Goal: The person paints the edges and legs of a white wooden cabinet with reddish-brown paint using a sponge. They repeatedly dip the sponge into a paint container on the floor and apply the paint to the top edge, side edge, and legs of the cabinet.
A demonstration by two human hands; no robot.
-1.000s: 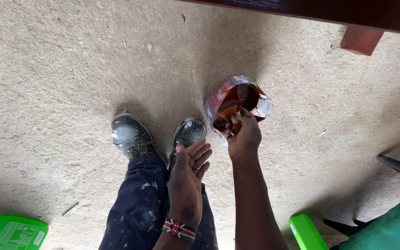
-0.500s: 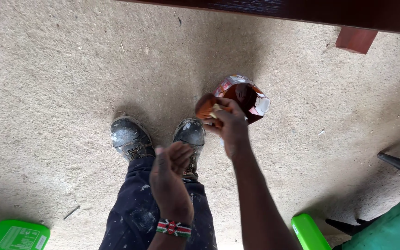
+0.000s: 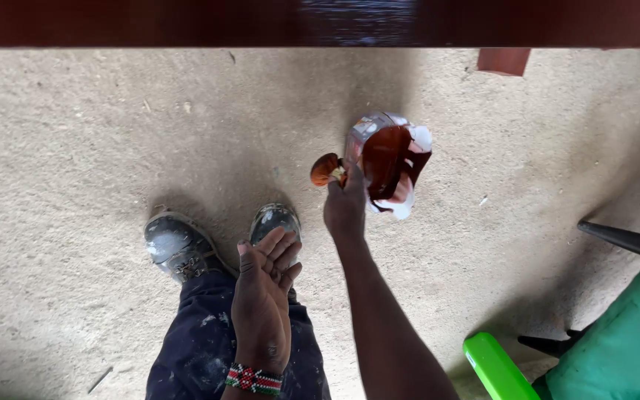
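Right hand (image 3: 346, 209) at frame centre, fingers closed around a small rust-stained wad of cloth (image 3: 327, 169), held just beside a cut-open container (image 3: 388, 164) with reddish-brown coating inside, apparently resting on the floor (image 3: 75, 133) right of centre. Left hand (image 3: 262, 304) in the lower middle, open and empty, fingers loosely extended over the knee, beaded wristband (image 3: 254, 378) at the wrist. Two paint-spattered shoes (image 3: 179, 244) left of centre below the hands. Dark wooden desk edge (image 3: 187, 22) across the top of the frame. Green plastic chair (image 3: 624, 341) at lower right.
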